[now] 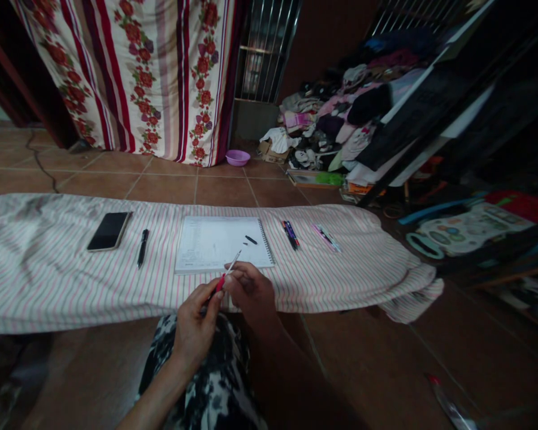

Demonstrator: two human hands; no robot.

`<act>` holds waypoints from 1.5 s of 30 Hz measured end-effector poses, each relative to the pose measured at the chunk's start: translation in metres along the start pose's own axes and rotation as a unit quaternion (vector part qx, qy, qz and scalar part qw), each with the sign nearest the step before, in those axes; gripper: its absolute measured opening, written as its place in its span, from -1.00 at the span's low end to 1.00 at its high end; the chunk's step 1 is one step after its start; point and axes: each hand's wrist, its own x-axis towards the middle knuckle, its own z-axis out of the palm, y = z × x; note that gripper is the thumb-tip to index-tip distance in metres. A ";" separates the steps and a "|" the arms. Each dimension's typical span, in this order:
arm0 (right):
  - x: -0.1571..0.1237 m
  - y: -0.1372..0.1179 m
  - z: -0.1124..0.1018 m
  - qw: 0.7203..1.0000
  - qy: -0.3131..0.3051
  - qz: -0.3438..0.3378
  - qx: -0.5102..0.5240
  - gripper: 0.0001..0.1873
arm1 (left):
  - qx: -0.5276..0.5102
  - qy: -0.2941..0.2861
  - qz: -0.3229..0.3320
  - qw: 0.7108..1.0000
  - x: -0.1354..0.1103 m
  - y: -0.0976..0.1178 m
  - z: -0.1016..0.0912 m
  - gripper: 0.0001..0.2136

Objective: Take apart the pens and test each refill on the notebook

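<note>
- red pen-like item (220, 283): long axis diagonal, pale end pointing away and right, over notebook (210, 239)
- left hand (196, 319) pinching it
- right hand (256, 294) curled alongside, can't tell grip

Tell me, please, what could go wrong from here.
If the slim red tool in the left hand slips, it might drop past the cloth's near edge to the floor. The black piece lies near the notebook's spiral edge, so a nudge from the right hand could send it off the page.
</note>
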 end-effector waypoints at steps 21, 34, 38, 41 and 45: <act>0.006 -0.031 -0.013 0.984 -0.001 -0.098 -0.151 -0.79 | 0.052 0.002 0.045 0.998 -0.002 0.001 -0.005 -0.73; 0.004 -0.038 -0.012 0.971 -0.015 -0.131 -0.200 -0.82 | 0.078 0.009 0.067 0.995 -0.002 0.004 -0.007 -0.74; 0.003 -0.035 -0.011 0.972 -0.008 -0.123 -0.201 -0.82 | 0.078 0.010 0.060 0.995 -0.002 0.003 -0.008 -0.73; 0.003 -0.034 -0.011 0.974 0.000 -0.113 -0.196 -0.82 | 0.076 0.007 0.056 0.995 -0.002 0.002 -0.008 -0.73; 0.004 -0.036 -0.012 0.973 0.009 -0.119 -0.197 -0.81 | 0.078 0.003 0.048 0.996 -0.003 0.001 -0.009 -0.73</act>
